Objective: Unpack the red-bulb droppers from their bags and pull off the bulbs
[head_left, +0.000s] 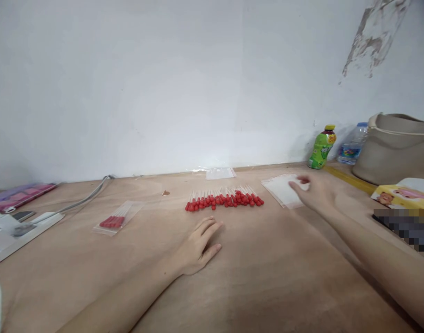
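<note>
A row of red-tipped sticks lies on the brown tabletop straight ahead of me. My left hand rests flat on the table just in front of the row, fingers loosely spread and holding nothing. My right hand reaches out to the right of the row, its fingers lying on a stack of clear plastic bags. A filled clear bag of red-tipped sticks lies to the left.
Another clear bag lies by the wall. A green bottle, a water bottle and a beige bag stand at the back right. A power strip with cable, a phone and a pink case are at the left.
</note>
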A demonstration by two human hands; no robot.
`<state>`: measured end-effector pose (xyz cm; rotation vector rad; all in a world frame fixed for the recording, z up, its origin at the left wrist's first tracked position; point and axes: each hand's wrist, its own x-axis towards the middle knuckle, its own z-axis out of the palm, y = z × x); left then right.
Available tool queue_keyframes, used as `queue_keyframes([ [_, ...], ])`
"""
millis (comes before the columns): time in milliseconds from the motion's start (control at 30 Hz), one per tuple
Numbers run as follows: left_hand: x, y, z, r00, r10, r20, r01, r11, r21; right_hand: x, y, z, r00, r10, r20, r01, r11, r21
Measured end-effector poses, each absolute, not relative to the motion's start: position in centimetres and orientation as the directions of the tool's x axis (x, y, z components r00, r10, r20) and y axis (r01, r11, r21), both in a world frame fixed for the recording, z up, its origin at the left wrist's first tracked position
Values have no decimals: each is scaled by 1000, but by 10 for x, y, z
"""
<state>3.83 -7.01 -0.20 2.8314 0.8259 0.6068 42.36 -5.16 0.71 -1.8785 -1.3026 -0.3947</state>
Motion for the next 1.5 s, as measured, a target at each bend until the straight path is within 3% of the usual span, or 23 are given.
queue_keyframes([
  [100, 38, -70, -4, 776, 519, 357, 474, -854, 213, 365, -48, 23, 143, 808, 571, 932, 85, -354],
  [167, 37, -70, -4, 774, 525, 354, 480, -851, 212, 330, -44, 29, 94, 826, 556, 940, 111, -323],
  [433, 39, -73, -1, 799, 492, 347, 452, -871, 192, 281, -19, 29, 201, 858, 474, 949, -50, -311],
  [1200, 39, -73, 0, 787, 516, 339, 458, -856, 240, 287, -36, 10, 89, 812, 576, 959, 86, -269],
  [1500, 38, -72, 0, 791, 514, 332, 458, -857, 236, 298, -32, 12, 205, 797, 568, 903, 71, -424],
])
